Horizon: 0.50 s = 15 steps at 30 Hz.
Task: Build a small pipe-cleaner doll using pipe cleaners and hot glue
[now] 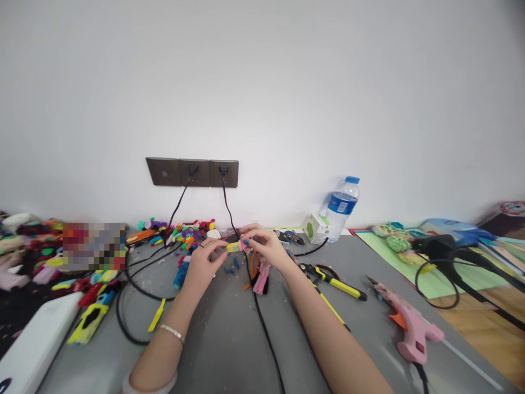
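Both hands meet above the middle of the grey table around a small yellow-and-pink piece (234, 247), too small to make out fully. My left hand (207, 260) pinches its yellow end between thumb and fingertips. At the pink end, the fingers of my right hand (266, 246) are closed on it. Below the right hand lies a pink fuzzy craft piece (261, 278) with black and orange parts. A blue fuzzy piece (180, 274) rests left of the left hand. A black cable passes under the held piece.
Right of my arm lie yellow-handled pliers (338, 283) and a pink glue gun (414, 328). A water bottle (342, 210) and small box (316, 227) stand by the wall. Colourful fuzzy pieces (197, 230) and a white device (41, 345) are leftward. Cables hang from wall sockets (164, 174).
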Each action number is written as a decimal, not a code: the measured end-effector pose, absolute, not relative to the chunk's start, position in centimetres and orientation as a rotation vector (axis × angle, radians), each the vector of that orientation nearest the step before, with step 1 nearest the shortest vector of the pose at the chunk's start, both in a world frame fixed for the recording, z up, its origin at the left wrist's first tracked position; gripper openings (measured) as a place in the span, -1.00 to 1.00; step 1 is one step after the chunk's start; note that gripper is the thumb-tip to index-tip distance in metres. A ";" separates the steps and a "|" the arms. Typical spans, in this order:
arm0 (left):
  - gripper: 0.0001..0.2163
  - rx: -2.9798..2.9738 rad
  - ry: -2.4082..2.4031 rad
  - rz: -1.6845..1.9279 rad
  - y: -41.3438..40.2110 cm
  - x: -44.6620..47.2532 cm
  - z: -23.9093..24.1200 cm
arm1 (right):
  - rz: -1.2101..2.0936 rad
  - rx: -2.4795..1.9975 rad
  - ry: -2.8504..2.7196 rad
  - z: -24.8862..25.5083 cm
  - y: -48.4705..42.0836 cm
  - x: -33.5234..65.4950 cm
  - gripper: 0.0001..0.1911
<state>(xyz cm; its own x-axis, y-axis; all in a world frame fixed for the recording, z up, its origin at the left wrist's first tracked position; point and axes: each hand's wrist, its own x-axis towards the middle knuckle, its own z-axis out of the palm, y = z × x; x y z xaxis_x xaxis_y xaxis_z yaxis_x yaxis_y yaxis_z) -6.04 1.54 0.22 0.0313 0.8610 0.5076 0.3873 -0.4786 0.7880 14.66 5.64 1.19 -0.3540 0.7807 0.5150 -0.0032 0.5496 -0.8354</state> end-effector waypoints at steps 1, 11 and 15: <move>-0.87 1.871 1.257 1.452 1.5 -6.0 0.2 | 0.950 -0.656 -1.751 1.2 5.6 14.7 -0.80; -0.87 2.000 1.280 1.351 1.1 -6.4 0.5 | 1.046 -0.642 -1.670 1.2 5.8 14.9 -0.77; -0.87 2.126 1.184 1.058 0.2 -7.2 1.2 | 1.232 -0.669 -1.497 1.3 5.8 15.3 -0.73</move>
<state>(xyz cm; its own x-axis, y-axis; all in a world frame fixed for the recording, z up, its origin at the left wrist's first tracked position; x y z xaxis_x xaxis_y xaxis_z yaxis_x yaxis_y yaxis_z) -7.20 0.18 1.24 0.3256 0.8602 0.3926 0.4865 -0.5084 0.7105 15.28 5.84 1.28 -0.3066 0.8806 0.3612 -0.1846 0.3172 -0.9302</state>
